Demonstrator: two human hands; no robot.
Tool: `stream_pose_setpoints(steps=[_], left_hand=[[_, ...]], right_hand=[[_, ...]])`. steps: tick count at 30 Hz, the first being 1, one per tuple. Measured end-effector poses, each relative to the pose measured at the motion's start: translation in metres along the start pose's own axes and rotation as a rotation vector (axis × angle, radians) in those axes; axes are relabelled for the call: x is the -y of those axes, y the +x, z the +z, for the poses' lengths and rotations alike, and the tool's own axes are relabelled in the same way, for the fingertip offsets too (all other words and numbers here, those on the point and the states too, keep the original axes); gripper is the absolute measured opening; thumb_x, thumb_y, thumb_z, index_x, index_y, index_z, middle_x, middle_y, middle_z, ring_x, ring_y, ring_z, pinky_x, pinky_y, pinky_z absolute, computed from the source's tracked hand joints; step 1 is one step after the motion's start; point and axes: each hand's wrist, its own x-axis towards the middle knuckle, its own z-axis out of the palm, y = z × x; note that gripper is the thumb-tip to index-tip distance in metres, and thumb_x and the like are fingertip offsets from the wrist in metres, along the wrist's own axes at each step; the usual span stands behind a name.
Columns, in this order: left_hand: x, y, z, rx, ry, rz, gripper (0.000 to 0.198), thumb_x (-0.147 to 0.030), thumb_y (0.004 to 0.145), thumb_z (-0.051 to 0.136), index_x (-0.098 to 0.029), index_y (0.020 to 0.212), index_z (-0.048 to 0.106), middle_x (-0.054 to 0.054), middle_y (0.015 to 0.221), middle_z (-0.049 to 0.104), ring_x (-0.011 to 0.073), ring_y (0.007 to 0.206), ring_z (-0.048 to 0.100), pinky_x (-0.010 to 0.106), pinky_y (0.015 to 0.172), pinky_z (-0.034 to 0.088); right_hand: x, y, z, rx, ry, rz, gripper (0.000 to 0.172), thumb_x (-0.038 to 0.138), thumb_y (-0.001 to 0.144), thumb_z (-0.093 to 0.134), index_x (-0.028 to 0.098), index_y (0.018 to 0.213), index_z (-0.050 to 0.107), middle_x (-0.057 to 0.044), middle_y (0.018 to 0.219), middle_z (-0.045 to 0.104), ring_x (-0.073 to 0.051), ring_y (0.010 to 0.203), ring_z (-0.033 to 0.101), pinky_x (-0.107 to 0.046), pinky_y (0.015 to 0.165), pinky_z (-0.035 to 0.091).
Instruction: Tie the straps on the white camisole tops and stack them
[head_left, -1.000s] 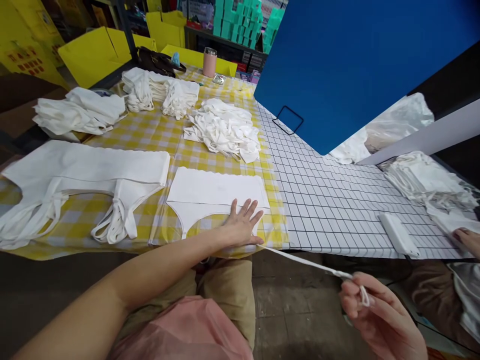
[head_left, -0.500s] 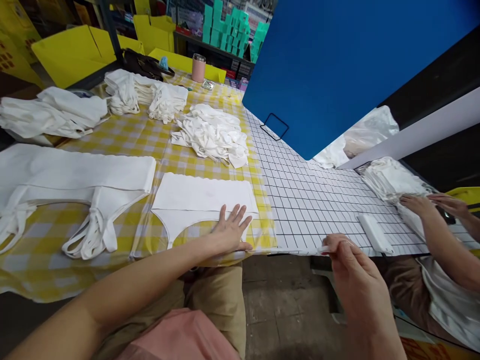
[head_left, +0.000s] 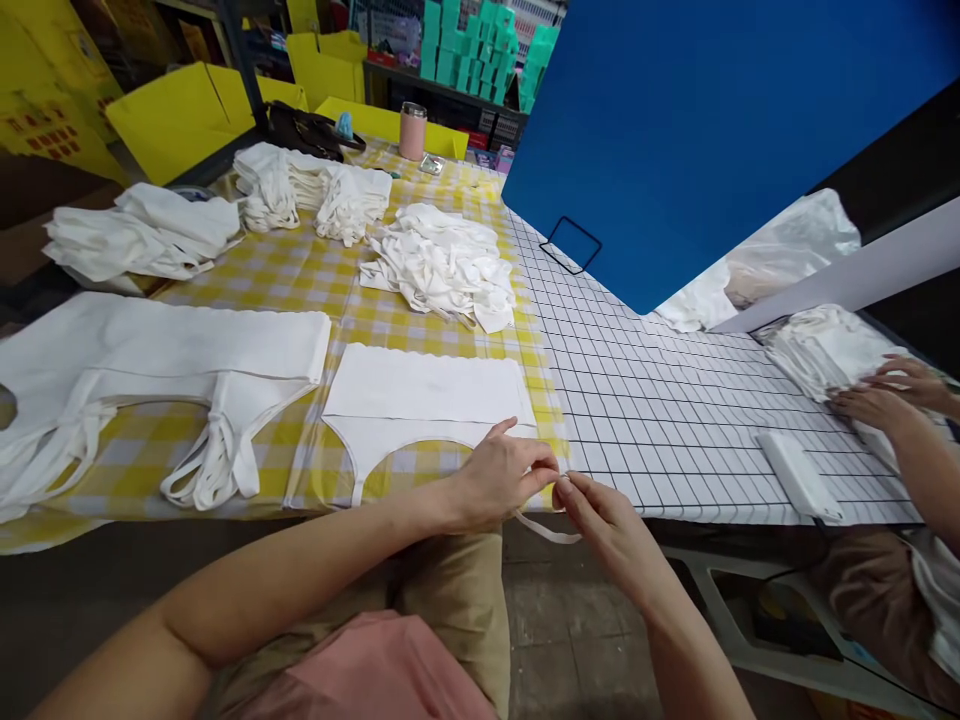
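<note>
A white garment with thin straps (head_left: 431, 385) lies flat on the yellow checked cloth in front of me, its scalloped hem facing away. My left hand (head_left: 506, 475) rests over its near right corner, thumb and fingers pinched together. Against those fingertips, my right hand (head_left: 604, 515) is closed in a pinch too. A white strap (head_left: 553, 533) loops down below the table edge between my hands, and its end seems held where the fingertips meet. To the left, more white strapped garments (head_left: 217, 345) lie with their straps toward me.
Loose white garments (head_left: 446, 270) are heaped farther back, near folded stacks (head_left: 352, 200) and a pink tumbler (head_left: 412, 132). A blue board (head_left: 675, 130) overhangs the white grid cloth (head_left: 637, 420). At right, a co-worker's hands (head_left: 881, 400) touch a white pile near a white box-shaped device (head_left: 799, 475).
My right hand has moved left to meet my left hand. My left hand, spread flat before, has closed into a pinch. The strap now hangs in a loop below them.
</note>
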Motion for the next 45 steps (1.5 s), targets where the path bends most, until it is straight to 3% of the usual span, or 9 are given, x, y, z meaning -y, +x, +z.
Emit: stream_pose_setpoints(steps=[3,6,10,15,18,22,26,33,45], left_hand=[[0.002,0.0,-0.003,0.011,0.006,-0.057,0.018,-0.018,0.083,0.044,-0.016,0.072,0.058,-0.003,0.072,0.064,0.01,0.067,0.055,0.034,0.1,0.03],[0.005,0.001,-0.01,0.029,-0.166,-0.238,0.016,-0.02,0.076,0.047,-0.015,0.065,0.057,-0.002,0.061,0.058,0.0104,0.059,0.051,0.025,0.071,0.042],[0.019,-0.001,-0.016,0.134,-0.537,-0.457,0.016,-0.024,0.07,0.048,-0.015,0.058,0.053,-0.004,0.05,0.05,0.009,0.05,0.048,0.02,0.052,0.035],[0.037,-0.004,-0.023,0.229,-0.683,-0.557,0.018,-0.027,0.065,0.051,-0.014,0.052,0.05,-0.006,0.044,0.041,0.0065,0.043,0.04,0.021,0.05,0.034],[0.047,-0.001,-0.031,0.198,-0.485,-0.525,0.018,-0.028,0.069,0.052,-0.013,0.062,0.058,-0.004,0.05,0.047,0.0083,0.048,0.044,0.021,0.053,0.035],[0.068,0.006,-0.039,-0.017,0.161,-0.36,0.015,-0.017,0.074,0.053,-0.015,0.082,0.065,0.002,0.078,0.06,0.0157,0.078,0.054,0.028,0.074,0.041],[0.086,0.01,-0.039,0.037,0.548,-0.155,0.016,-0.019,0.077,0.056,-0.017,0.091,0.064,0.006,0.098,0.058,0.0201,0.095,0.05,0.031,0.083,0.041],[0.091,0.015,-0.033,0.091,0.679,-0.091,0.017,-0.02,0.083,0.05,-0.015,0.086,0.067,0.006,0.09,0.06,0.0207,0.094,0.051,0.03,0.08,0.043],[0.1,0.021,-0.03,-0.003,0.517,-0.219,0.018,-0.023,0.08,0.052,-0.018,0.086,0.068,0.005,0.088,0.063,0.0205,0.092,0.051,0.03,0.077,0.044]], right_hand=[[-0.001,0.004,0.006,-0.003,-0.045,-0.047,0.037,0.05,0.084,0.038,0.02,0.065,0.049,0.002,0.053,0.043,-0.012,0.049,0.038,-0.022,0.045,0.028],[-0.007,0.008,0.016,-0.122,-0.156,-0.103,0.025,0.044,0.084,0.043,0.021,0.086,0.052,0.006,0.048,0.039,-0.011,0.043,0.036,-0.021,0.043,0.028],[-0.015,0.015,0.032,-0.328,-0.468,-0.321,0.02,0.034,0.087,0.04,0.021,0.09,0.055,0.002,0.052,0.05,-0.011,0.042,0.041,-0.022,0.045,0.027],[-0.02,0.026,0.043,-0.362,-0.718,-0.554,0.029,0.026,0.092,0.037,0.02,0.072,0.058,-0.002,0.059,0.055,-0.012,0.052,0.048,-0.024,0.046,0.025],[-0.022,0.04,0.046,-0.36,-0.617,-0.528,0.028,0.025,0.091,0.037,0.019,0.072,0.057,-0.003,0.067,0.056,-0.012,0.054,0.048,-0.023,0.047,0.028],[-0.023,0.069,0.046,-0.309,-0.296,-0.394,0.018,0.026,0.084,0.044,0.019,0.073,0.055,-0.004,0.074,0.058,-0.013,0.061,0.05,-0.024,0.056,0.036],[-0.023,0.098,0.051,-0.238,-0.057,-0.226,0.014,0.03,0.076,0.049,0.019,0.07,0.056,-0.004,0.071,0.061,-0.017,0.065,0.053,-0.028,0.061,0.039],[-0.026,0.123,0.058,-0.187,0.018,-0.164,0.024,0.041,0.071,0.05,0.018,0.067,0.057,-0.004,0.064,0.061,-0.017,0.059,0.051,-0.029,0.056,0.039],[-0.02,0.128,0.062,-0.192,-0.002,-0.227,0.022,0.038,0.071,0.052,0.018,0.07,0.061,-0.005,0.072,0.062,-0.017,0.067,0.054,-0.03,0.063,0.041]])
